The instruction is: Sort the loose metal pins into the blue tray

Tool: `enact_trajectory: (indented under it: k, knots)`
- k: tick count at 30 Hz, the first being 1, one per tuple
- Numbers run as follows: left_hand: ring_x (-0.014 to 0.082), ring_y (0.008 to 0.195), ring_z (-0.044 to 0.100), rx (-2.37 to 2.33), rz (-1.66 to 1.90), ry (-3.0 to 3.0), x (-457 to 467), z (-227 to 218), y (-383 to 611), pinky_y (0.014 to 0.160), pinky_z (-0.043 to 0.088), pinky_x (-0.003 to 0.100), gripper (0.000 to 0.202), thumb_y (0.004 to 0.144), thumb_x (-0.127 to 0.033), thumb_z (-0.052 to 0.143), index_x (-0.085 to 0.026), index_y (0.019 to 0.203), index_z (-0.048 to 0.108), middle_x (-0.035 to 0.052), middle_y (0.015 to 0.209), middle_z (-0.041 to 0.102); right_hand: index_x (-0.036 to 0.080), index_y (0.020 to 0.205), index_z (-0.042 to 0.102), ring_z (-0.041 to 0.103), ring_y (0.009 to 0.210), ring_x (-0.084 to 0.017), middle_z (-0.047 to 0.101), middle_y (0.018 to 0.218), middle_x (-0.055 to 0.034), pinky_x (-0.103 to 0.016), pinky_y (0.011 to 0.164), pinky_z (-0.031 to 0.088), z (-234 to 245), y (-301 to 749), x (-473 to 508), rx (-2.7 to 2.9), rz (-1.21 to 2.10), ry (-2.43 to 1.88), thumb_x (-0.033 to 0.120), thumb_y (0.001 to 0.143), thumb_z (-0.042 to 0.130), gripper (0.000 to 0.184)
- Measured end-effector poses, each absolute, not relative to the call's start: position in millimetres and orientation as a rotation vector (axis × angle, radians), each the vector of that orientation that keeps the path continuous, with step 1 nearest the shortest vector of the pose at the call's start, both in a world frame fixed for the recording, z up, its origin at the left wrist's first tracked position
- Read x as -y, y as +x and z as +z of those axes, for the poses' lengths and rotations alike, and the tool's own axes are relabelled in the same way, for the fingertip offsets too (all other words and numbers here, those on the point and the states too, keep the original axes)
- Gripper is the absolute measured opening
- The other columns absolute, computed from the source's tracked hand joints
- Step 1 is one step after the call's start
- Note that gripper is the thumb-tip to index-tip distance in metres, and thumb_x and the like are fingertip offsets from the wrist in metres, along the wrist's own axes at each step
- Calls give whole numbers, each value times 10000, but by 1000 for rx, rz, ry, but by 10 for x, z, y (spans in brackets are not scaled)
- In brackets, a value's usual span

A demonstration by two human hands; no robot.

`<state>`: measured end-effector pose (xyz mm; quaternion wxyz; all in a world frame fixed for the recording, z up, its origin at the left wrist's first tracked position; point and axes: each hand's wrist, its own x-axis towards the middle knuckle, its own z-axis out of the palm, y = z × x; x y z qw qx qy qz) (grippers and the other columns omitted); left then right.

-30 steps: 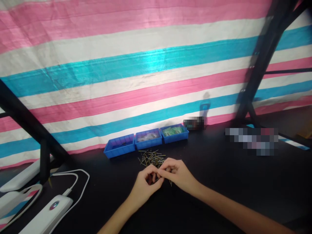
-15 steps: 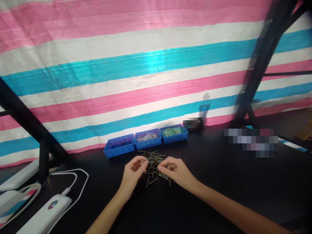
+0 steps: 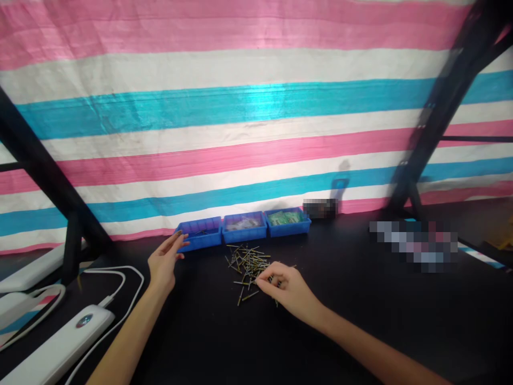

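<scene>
My left hand (image 3: 162, 264) is at the front left corner of the left blue bin (image 3: 200, 243), its fingers stretched and apart, with nothing visible in them. A few thin dark pieces lie inside that bin. Over the right side of a loose pile of thin metal rods (image 3: 244, 262), my right hand (image 3: 286, 289) is closed in a pinch. What its fingertips hold, if anything, is too small to make out. The rods are slim, silvery and yellowish, and lie criss-cross on the black table (image 3: 224, 342).
Beside the left bin stand a middle blue bin (image 3: 245, 235) with clear plastic bags and a right blue bin (image 3: 289, 230) with green packets. A white power strip (image 3: 64, 342) with a white cable (image 3: 132, 289) lies at left. Black frame posts (image 3: 428, 123) flank the striped sheet.
My left hand has moved left from the pile to the left bin, and its fingers have opened. My right hand stays pinched over the rods. The view has shifted slightly.
</scene>
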<state>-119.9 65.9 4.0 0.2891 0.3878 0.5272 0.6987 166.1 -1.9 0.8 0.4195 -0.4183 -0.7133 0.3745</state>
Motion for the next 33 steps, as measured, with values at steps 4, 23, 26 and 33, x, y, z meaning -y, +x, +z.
enact_trajectory:
  k: [4, 23, 26, 33]
  knots:
    - [240, 896, 626, -1403, 1762, 1113, -650, 51, -1160, 412, 394, 152, 496, 615, -316, 715, -137, 1066, 613, 138, 1131, 601, 175, 735, 667, 496, 586, -92, 598, 766, -15, -191, 497, 381, 39, 1653, 52, 1825, 899, -1041, 288, 775, 594, 141]
    - [113, 536, 502, -1464, 1322, 1929, -375, 148, -668, 445, 363, 202, 247, 761, -412, 553, -178, 722, 619, 12, 674, 555, 297, 1076, 572, 378, 1131, -281, 402, 1233, -57, -434, 952, 270, -60, 1772, 3, 2058, 538, -1281, 392, 462, 788, 657]
    - [129, 591, 524, -1388, 967, 2418, -218, 142, -442, 505, 389, 213, 251, 728, -381, 593, -181, 579, 561, 18, 701, 534, 295, 1146, 529, 346, 1167, -294, 379, 1275, -81, -445, 964, 247, -114, 1799, -26, 2116, 544, -1341, 405, 453, 788, 748]
    - [173, 726, 568, -1243, 586, 2691, -79, 112, -301, 615, 438, 244, 229, 727, -405, 587, -196, 643, 544, 38, 803, 576, 267, 1077, 585, 477, 1009, -233, 539, 1116, -46, -373, 903, 300, -100, 1826, -40, 2160, 460, -1323, 322, 629, 716, 470]
